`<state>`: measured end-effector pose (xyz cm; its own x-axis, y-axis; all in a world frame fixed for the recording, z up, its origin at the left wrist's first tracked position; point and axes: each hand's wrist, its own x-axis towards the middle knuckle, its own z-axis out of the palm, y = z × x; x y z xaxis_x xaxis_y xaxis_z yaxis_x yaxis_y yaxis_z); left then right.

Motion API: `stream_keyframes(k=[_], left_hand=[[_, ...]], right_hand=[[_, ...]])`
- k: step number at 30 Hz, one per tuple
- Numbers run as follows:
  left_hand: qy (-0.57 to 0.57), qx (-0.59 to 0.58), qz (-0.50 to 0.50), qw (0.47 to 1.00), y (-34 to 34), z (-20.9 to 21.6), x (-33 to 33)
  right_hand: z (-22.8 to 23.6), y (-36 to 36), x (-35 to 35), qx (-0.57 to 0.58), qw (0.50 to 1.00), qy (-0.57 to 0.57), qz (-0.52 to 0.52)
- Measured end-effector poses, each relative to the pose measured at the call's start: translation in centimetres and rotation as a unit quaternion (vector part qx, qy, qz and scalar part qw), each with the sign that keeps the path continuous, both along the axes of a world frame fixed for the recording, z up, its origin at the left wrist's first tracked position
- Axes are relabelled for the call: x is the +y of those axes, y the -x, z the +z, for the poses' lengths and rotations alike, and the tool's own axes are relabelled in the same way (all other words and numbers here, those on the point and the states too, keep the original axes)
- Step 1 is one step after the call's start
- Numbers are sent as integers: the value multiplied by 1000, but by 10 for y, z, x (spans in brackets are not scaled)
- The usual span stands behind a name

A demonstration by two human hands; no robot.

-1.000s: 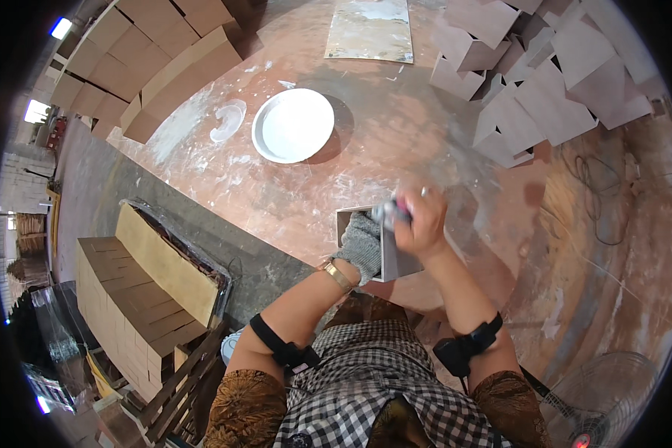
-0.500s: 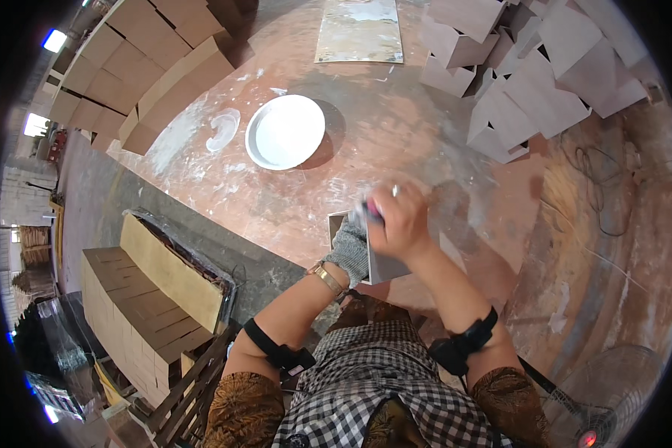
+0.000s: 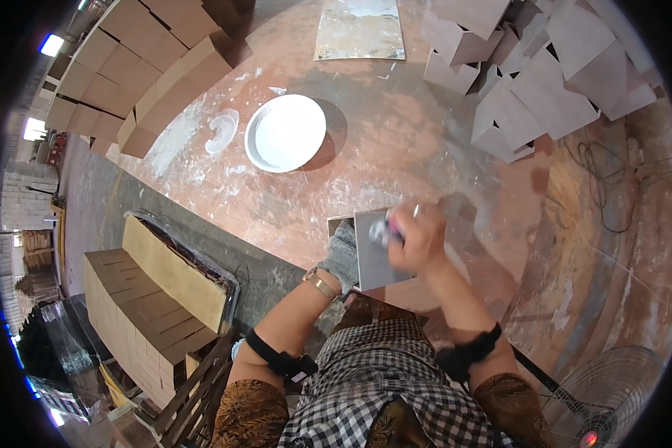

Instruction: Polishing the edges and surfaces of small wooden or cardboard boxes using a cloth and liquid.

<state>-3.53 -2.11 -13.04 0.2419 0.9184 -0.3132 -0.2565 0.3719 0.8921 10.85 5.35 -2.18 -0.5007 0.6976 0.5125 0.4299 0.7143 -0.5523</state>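
Two hands, apart: gloved left hand (image 3: 341,250) inside the box (image 3: 377,261), grip unclear; right hand (image 3: 420,237) clenched on a blurred small thing (image 3: 380,234) — hard pressing could tip the box.

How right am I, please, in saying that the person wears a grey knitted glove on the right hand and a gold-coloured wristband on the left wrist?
Not quite: the head view shows the grey knitted glove on the left hand; the gold-coloured wristband is where you said.
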Motion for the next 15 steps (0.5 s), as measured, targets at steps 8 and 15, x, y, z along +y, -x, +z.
stream_keyframes(k=[8, 15], left_hand=[[-307, 431, -68, 846, 5, 20, -4], [-261, 427, -114, 858, 5, 44, 0]], right_hand=[[-3, -26, -42, 37, 999, 21, 19], [-7, -16, -12, 26, 999, 29, 2]])
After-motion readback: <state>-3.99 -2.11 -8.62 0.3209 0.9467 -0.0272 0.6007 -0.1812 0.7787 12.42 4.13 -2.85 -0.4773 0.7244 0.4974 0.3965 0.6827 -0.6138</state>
